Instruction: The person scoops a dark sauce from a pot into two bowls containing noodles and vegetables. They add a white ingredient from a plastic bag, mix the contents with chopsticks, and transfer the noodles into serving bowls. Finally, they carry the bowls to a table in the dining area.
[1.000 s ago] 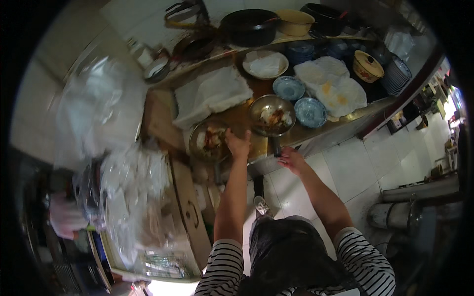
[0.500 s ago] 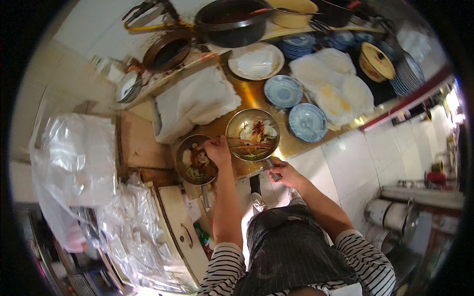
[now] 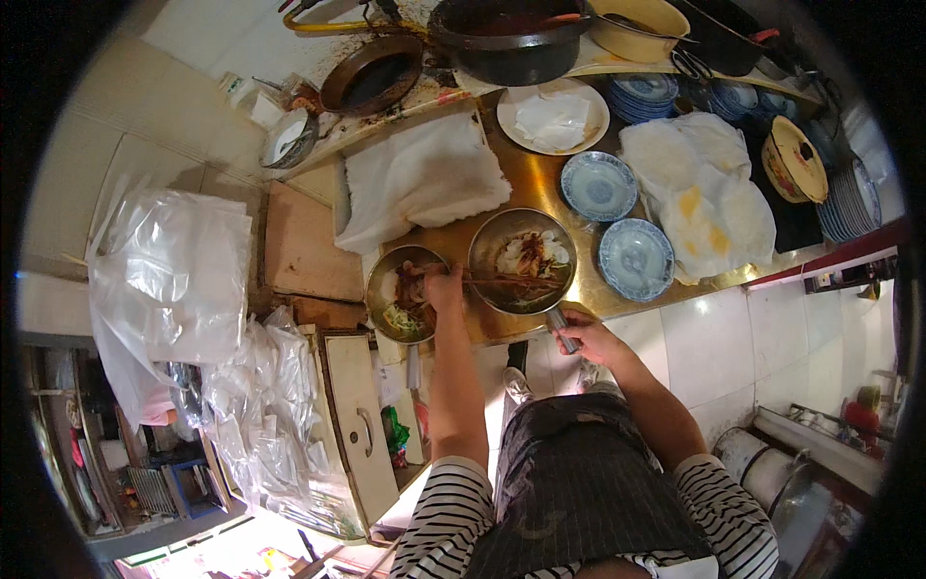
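Observation:
My left hand (image 3: 444,289) is closed around a pair of brown chopsticks (image 3: 513,281), above the right part of a round metal pan (image 3: 374,318). The chopsticks reach sideways into a second pan (image 3: 480,230) on its right. White pieces, dark red sauce and pale green shreds lie in both pans. Fingers of my right hand (image 3: 590,338) wrap around the second pan's metal handle (image 3: 567,336) at the counter's front edge. The left pan's handle (image 3: 413,367) points toward me, beside my left forearm, with no hand on it.
Two blue-patterned plates (image 3: 637,259) sit to the right, next to a stained white cloth (image 3: 709,198). Another cloth (image 3: 415,174) covers a box at the left. Behind are a paper-topped plate (image 3: 506,127), a black basin (image 3: 511,60) and a lidded pot (image 3: 796,164). Plastic bags (image 3: 174,280) hang left.
The whole view has shifted, so the counter appears further right. My left hand still holds the chopsticks across the pans, and my right hand keeps hold of the pan handle.

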Demonstrator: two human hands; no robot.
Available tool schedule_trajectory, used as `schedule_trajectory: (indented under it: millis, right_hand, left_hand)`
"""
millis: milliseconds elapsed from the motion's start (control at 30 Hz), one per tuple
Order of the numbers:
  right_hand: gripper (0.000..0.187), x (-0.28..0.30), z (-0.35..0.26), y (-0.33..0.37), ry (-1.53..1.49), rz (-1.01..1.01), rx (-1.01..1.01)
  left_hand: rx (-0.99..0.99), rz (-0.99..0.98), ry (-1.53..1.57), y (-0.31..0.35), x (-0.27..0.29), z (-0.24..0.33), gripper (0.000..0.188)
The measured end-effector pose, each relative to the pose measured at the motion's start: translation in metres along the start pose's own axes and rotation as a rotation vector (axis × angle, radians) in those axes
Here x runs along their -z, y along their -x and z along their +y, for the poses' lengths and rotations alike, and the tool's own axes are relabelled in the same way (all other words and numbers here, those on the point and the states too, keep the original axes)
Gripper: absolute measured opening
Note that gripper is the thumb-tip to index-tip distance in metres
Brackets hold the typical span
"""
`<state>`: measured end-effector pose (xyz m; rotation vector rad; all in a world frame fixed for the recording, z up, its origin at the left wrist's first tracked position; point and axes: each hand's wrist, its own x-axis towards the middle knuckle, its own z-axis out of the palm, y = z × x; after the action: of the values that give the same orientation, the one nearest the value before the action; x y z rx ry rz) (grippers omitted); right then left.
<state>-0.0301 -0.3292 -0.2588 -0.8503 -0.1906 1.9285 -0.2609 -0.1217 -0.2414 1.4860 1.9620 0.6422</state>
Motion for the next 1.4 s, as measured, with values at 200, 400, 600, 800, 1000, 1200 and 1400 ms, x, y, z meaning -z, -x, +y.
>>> schedule_trajectory:
  millis: [200,400,600,800,1000,1200,1400]
  right_hand:
    - [0.033,-0.01,0.0,0.001,0.076,0.019,-0.021]
    - [0.02,-0.004,0.0,-0.014,0.06,0.052,-0.18]
    - [0.007,-0.054,0.001,-0.033,0.185,0.157,-0.135]
    - [0.009,-0.094,-0.025,0.021,0.322,0.208,-0.053]
    - [0.009,-0.128,-0.059,0.083,0.315,0.225,-0.035]
    - [0.011,-0.153,-0.068,0.101,0.317,0.221,-0.079]
    - [0.011,-0.163,-0.061,0.097,0.243,0.138,-0.117]
  left_hand:
    - [-0.116,-0.001,0.495,-0.05,-0.041,-0.079,0.017]
    - [-0.121,-0.327,0.684,0.019,0.021,0.05,0.012]
    - [-0.523,-0.467,0.711,0.052,0.014,0.079,0.013]
    - [-0.72,-0.385,0.543,0.083,0.1,0.141,0.016]
    - [-1.034,-0.43,0.31,0.094,0.126,0.146,0.015]
    - [-0.874,-0.503,0.409,0.095,0.168,0.169,0.017]
    - [-0.884,-0.607,0.478,0.082,0.156,0.163,0.01]
